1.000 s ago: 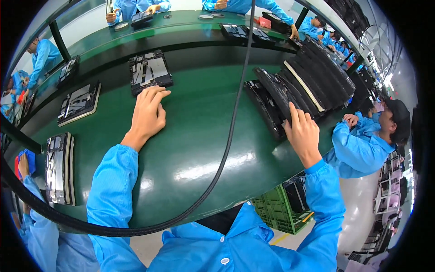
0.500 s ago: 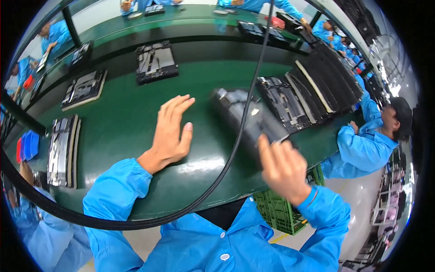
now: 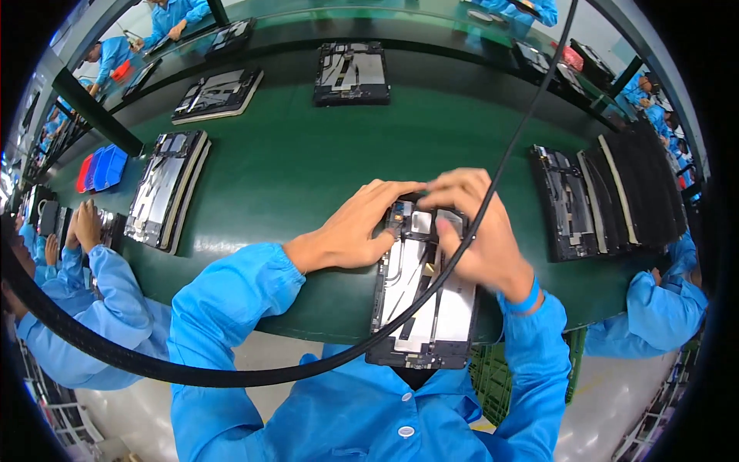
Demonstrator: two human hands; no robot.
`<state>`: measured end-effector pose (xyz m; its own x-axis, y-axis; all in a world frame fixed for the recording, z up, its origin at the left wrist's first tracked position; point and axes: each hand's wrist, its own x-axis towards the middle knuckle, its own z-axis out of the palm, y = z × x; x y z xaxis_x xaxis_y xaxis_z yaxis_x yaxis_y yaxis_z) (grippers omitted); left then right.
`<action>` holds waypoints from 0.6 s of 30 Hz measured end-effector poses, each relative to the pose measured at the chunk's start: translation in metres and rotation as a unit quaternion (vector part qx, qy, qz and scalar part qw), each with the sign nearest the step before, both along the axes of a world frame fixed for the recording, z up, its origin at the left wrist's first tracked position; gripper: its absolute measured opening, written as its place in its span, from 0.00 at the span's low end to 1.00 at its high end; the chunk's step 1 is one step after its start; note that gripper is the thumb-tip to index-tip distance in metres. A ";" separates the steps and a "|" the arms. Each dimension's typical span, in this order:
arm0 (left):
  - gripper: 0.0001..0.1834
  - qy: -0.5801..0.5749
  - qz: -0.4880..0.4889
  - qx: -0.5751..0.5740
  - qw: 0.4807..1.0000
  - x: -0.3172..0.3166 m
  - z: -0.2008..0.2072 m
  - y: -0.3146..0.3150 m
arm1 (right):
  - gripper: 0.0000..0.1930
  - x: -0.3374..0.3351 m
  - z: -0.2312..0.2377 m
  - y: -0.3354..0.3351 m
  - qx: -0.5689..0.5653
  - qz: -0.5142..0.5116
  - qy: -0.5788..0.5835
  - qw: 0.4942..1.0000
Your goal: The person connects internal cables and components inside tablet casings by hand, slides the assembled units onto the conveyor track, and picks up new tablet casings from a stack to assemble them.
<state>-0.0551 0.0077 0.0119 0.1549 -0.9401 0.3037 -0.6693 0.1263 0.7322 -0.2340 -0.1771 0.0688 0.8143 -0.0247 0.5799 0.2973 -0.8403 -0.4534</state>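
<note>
One opened tablet (image 3: pixel 412 291) sits at the near edge of the table (image 3: pixel 269 154). Left hand (image 3: pixel 350 231) spread, thumb and fingers about its far-left corner; right hand (image 3: pixel 481 235) bent, blurred — can't tell any grip. Likely stiff, light, fragile inside — best held by its rims.

I'm finding bare green tabletop (image 3: pixel 285 154) stretching beyond the left hand (image 3: pixel 346 231). A black cable (image 3: pixel 223 377) is cutting across my view of the right hand (image 3: pixel 496 250), while a row of dark devices (image 3: pixel 568 204) is blocking the way to its right.
</note>
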 end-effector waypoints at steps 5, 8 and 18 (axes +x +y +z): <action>0.55 0.047 -0.052 0.046 0.996 0.011 0.003 0.004 | 0.16 0.012 -0.047 -0.026 0.073 0.005 0.113 0.991; 0.58 0.050 -0.072 0.061 0.994 0.013 0.006 -0.002 | 0.14 0.008 -0.046 -0.027 0.066 -0.017 0.092 0.993; 0.59 0.023 -0.100 0.051 0.993 0.017 0.007 0.000 | 0.09 0.010 -0.047 -0.017 0.053 -0.051 0.101 0.992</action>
